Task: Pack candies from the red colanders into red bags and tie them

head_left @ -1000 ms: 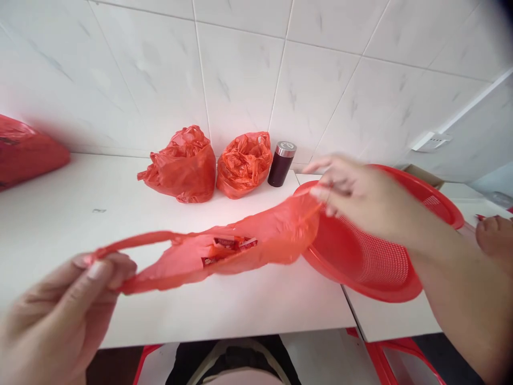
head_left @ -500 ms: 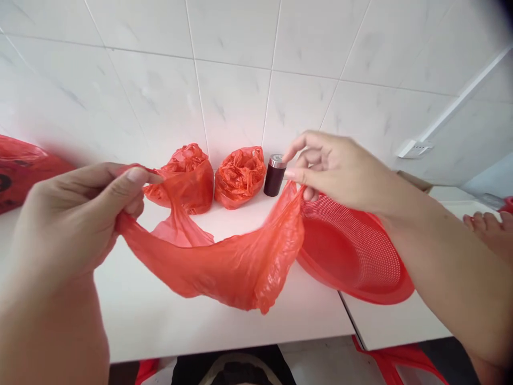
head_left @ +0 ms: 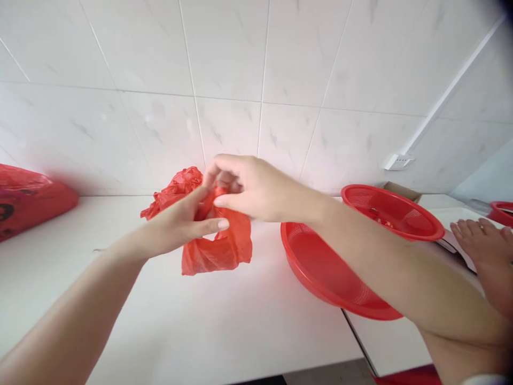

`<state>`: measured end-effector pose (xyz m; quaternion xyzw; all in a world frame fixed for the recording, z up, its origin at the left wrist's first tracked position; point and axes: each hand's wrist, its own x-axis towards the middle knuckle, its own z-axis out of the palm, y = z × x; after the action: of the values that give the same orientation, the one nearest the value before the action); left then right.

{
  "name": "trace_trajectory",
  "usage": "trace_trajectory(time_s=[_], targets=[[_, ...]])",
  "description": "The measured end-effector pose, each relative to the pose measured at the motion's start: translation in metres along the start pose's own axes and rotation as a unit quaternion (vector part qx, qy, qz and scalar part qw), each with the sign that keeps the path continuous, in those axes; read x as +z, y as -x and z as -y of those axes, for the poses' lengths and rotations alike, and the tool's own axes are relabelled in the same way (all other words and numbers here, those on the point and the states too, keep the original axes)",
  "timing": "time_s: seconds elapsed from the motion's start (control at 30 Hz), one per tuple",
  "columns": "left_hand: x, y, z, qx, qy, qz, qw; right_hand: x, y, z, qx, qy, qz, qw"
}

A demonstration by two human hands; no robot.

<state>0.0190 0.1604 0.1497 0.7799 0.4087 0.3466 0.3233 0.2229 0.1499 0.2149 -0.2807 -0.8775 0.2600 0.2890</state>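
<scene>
Head view: thin red plastic bag (head_left: 236, 240) at centre of frame, held above the white table (head_left: 172, 321). Film thin, glossy, creased; gathered narrow at the top, hanging loose and wider below, lower edge uneven (contents, if any, cannot be made out). Right hand (head_left: 252, 190) pinches the gathered top between thumb and curled fingers. Left hand (head_left: 186, 222) at the bag's left side, thumb held away from the fingers; fingertips hidden, grip cannot be told. Bunched red bag (head_left: 176, 190) partly behind the left hand. Red perforated basket (head_left: 320, 267) right of centre, beneath the right forearm.
</scene>
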Motion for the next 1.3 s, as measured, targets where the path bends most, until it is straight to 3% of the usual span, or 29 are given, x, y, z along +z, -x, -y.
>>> trace_trajectory(time_s=[0.1,0.13,0.2,0.3,0.43,0.57,0.67,0.73,0.8,0.9,1.0,1.1,1.23,1.3], targets=[[0.008,-0.012,-0.002,-0.09,0.062,0.072,0.991,0.017,-0.014,-0.003,-0.053,0.005,-0.036,0.998],[0.01,-0.014,-0.002,-0.103,0.102,0.064,0.987,0.02,-0.015,-0.009,-0.058,0.015,-0.053,0.997],[0.013,-0.017,0.0,-0.118,0.171,0.053,0.977,0.023,-0.013,-0.027,-0.029,0.033,-0.064,0.997],[0.016,-0.016,0.006,-0.155,0.209,0.059,0.964,0.024,-0.003,-0.054,0.054,-0.004,-0.029,0.998],[0.016,-0.011,0.012,-0.132,0.238,0.083,0.959,0.032,0.023,-0.048,0.038,-0.06,-0.11,0.991],[0.006,-0.004,0.008,-0.087,0.162,0.153,0.971,0.045,0.045,-0.027,-0.013,-0.115,-0.127,0.985],[0.005,-0.001,0.005,-0.082,0.023,0.179,0.98,0.06,0.045,-0.042,0.039,-0.134,-0.167,0.976],[0.012,0.001,0.006,-0.056,-0.072,0.149,0.985,0.072,0.038,-0.061,0.101,-0.15,-0.15,0.972],[0.021,0.002,0.01,-0.005,-0.17,0.07,0.983,0.085,0.032,-0.076,0.143,-0.169,-0.135,0.966],[0.032,0.004,0.02,0.089,-0.267,-0.086,0.956,0.097,0.028,-0.083,0.143,-0.208,-0.145,0.957],[0.033,0.006,0.026,0.148,-0.261,-0.137,0.944,0.096,0.028,-0.078,0.119,-0.222,-0.123,0.96],[0.028,0.008,0.03,0.124,-0.218,-0.105,0.962,0.087,0.03,-0.073,0.124,-0.184,-0.103,0.969],[0.012,0.021,0.041,0.051,-0.199,0.017,0.979,0.079,0.041,-0.066,0.163,-0.091,-0.092,0.978],[0.001,0.037,0.052,0.016,-0.201,0.048,0.978,0.078,0.053,-0.063,0.169,-0.076,-0.099,0.978]])
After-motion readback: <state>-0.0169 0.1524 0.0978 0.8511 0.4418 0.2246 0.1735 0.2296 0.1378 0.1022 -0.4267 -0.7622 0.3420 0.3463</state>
